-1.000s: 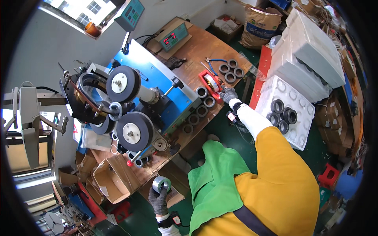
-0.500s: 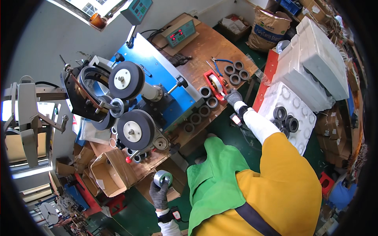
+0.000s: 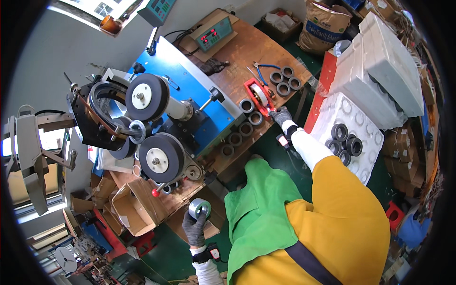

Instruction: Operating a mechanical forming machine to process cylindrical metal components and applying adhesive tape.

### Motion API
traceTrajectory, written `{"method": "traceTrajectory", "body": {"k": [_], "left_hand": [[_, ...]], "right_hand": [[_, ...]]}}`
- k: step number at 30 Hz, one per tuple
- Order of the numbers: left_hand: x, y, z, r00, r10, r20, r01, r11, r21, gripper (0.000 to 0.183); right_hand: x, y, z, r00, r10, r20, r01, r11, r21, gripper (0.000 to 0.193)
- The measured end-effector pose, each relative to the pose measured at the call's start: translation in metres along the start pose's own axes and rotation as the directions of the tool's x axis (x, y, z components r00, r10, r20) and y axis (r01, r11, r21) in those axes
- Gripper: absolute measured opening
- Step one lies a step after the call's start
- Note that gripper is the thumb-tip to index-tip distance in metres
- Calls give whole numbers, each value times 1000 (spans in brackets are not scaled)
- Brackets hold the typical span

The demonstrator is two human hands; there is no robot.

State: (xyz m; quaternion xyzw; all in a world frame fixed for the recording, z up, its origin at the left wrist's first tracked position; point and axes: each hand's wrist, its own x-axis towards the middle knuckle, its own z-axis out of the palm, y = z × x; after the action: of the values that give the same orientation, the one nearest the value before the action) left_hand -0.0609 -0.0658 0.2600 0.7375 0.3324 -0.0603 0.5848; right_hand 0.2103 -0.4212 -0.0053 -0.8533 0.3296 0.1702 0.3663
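Note:
In my gloved left hand (image 3: 194,230) is a silvery wrapped ring (image 3: 194,209), with the fingers closed round its lower side. That hand hangs in front of the bench, right of an open cardboard box (image 3: 130,209). My gloved right hand (image 3: 281,117) is at the near end of a red tape dispenser (image 3: 254,90) that carries a pale roll. Its fingers are bent together against the cutting end; what they pinch there is too small to make out. Several dark grey rings (image 3: 245,128) line the bench edge beside the dispenser, and more rings (image 3: 283,89) stand beyond it.
A blue winding machine (image 3: 190,80) with large black rollers (image 3: 156,159) fills the bench's left part. Blue-handled pliers (image 3: 267,65) and a lit control box (image 3: 213,34) lie farther back. At right, black rings (image 3: 339,132) sit on a white foam tray (image 3: 363,156) near stacked foam blocks (image 3: 394,66).
My left hand has risen slightly toward the bench with the ring in it. My right hand stays at the dispenser's end. The whole view has shifted a little.

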Motion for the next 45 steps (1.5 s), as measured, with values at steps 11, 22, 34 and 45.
{"method": "traceTrajectory", "body": {"k": [11, 22, 34, 45], "left_hand": [[3, -4, 0, 999, -32, -28, 31, 998, -49, 35], [18, 12, 0, 983, 173, 52, -180, 963, 199, 35], [10, 32, 24, 841, 491, 228, -537, 706, 462, 35], [-4, -11, -6, 963, 207, 172, -195, 977, -88, 41]], "right_hand": [[-18, -13, -11, 949, -312, 46, 300, 846, -440, 51], [-66, 21, -17, 843, -313, 438, 163, 924, 345, 60], [-297, -167, -33, -120, -574, 810, 785, 445, 431, 59], [-279, -151, 0, -149, -547, 824, 845, 363, 393, 53]]}}
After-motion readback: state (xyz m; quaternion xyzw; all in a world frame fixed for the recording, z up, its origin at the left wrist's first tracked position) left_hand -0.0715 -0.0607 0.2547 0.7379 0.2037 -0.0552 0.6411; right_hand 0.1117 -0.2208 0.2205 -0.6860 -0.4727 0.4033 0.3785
